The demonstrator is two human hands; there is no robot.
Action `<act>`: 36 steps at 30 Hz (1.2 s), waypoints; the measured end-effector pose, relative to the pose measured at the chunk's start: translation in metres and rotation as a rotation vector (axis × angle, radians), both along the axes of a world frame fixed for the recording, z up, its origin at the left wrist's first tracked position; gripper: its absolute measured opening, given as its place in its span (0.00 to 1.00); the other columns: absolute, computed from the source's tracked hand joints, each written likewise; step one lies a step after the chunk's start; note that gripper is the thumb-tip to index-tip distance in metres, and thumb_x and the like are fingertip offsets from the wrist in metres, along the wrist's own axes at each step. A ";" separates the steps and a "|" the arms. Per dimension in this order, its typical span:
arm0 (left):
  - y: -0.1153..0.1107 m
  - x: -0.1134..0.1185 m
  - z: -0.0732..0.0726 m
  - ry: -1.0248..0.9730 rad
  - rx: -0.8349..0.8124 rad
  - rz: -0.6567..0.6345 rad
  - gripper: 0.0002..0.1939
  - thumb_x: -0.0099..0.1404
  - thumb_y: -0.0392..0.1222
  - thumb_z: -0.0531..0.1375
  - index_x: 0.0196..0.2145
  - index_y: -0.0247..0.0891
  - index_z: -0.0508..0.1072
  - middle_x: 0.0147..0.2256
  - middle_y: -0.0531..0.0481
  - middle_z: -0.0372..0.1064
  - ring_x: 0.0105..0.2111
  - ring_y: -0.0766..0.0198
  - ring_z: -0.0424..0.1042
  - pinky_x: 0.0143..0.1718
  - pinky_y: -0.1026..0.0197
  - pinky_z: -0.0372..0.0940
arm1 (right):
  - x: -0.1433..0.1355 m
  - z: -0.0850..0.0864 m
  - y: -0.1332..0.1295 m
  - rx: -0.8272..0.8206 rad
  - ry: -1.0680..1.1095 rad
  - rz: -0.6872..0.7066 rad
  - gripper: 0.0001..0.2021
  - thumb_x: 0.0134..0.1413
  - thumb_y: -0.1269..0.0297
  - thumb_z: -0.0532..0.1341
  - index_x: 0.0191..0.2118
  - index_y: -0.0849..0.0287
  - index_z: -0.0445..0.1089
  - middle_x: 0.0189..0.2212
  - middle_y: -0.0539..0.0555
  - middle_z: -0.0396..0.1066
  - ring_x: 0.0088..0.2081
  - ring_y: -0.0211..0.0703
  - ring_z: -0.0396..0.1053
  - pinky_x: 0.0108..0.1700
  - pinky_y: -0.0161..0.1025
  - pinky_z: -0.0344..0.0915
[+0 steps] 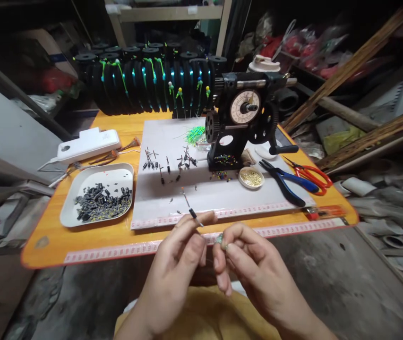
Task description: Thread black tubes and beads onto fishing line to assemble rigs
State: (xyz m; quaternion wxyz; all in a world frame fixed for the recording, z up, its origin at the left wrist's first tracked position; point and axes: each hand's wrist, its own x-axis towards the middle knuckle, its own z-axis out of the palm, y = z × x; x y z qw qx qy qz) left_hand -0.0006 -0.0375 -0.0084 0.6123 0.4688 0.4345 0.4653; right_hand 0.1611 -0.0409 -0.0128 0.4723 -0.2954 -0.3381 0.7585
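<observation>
A small black cylinder on a thin stem (192,213) with an orange tip sits at the fingers of my left hand (178,264), its lower end crossing in front of the index finger. The left fingers are curled, with the thumb bent inward. Close beside it, my right hand (254,264) pinches a small greenish piece (220,239) between thumb and fingertips; its exact kind is too small to tell. Both hands are over the table's front edge. Behind them, several similar black stemmed pieces (168,168) stand on the white board (201,189).
A white tray (97,172) of small black parts lies left, near a white power strip (90,145). Black spools (144,85) with green line stand behind. A hand-cranked winder (242,113), gold bead dish (251,178), blue-handled pliers (286,182) and red-handled scissors (312,175) occupy the right.
</observation>
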 end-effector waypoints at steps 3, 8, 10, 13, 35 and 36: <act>0.012 0.011 0.008 -0.427 -0.174 -0.159 0.17 0.70 0.56 0.60 0.39 0.39 0.77 0.17 0.61 0.53 0.14 0.69 0.66 0.18 0.67 0.64 | -0.001 0.001 -0.005 0.000 -0.035 0.026 0.08 0.68 0.61 0.62 0.37 0.59 0.68 0.28 0.47 0.74 0.25 0.28 0.73 0.29 0.26 0.69; 0.031 0.020 0.019 -0.419 -0.135 -0.003 0.15 0.65 0.50 0.67 0.29 0.35 0.76 0.14 0.62 0.53 0.14 0.79 0.52 0.17 0.77 0.50 | -0.002 0.008 -0.009 0.007 -0.143 0.030 0.11 0.65 0.57 0.64 0.36 0.59 0.67 0.26 0.47 0.72 0.24 0.28 0.69 0.28 0.26 0.65; 0.032 0.020 0.020 -0.446 -0.152 0.018 0.15 0.64 0.49 0.69 0.28 0.35 0.77 0.13 0.62 0.53 0.14 0.79 0.48 0.17 0.77 0.49 | -0.002 0.011 -0.010 0.010 -0.161 0.027 0.12 0.65 0.56 0.64 0.36 0.59 0.66 0.27 0.47 0.72 0.24 0.28 0.68 0.28 0.27 0.65; 0.026 0.017 0.014 -0.516 -0.194 0.028 0.13 0.63 0.50 0.69 0.32 0.36 0.80 0.17 0.58 0.62 0.16 0.79 0.52 0.18 0.77 0.53 | -0.002 0.013 -0.011 0.012 -0.150 0.049 0.13 0.65 0.55 0.64 0.35 0.59 0.67 0.26 0.48 0.71 0.24 0.29 0.68 0.28 0.27 0.66; 0.016 0.033 0.002 -0.404 -0.165 0.128 0.14 0.64 0.49 0.68 0.30 0.36 0.75 0.22 0.56 0.68 0.21 0.75 0.70 0.22 0.77 0.61 | 0.012 0.008 -0.016 0.499 -0.774 0.094 0.10 0.67 0.67 0.56 0.31 0.57 0.68 0.28 0.49 0.70 0.31 0.37 0.68 0.37 0.33 0.66; 0.017 0.033 0.004 -0.391 -0.160 0.118 0.14 0.64 0.50 0.68 0.30 0.36 0.74 0.23 0.56 0.68 0.20 0.74 0.70 0.19 0.77 0.60 | 0.012 0.008 -0.015 0.549 -0.800 0.089 0.10 0.66 0.70 0.56 0.31 0.57 0.68 0.29 0.50 0.71 0.33 0.38 0.70 0.41 0.34 0.67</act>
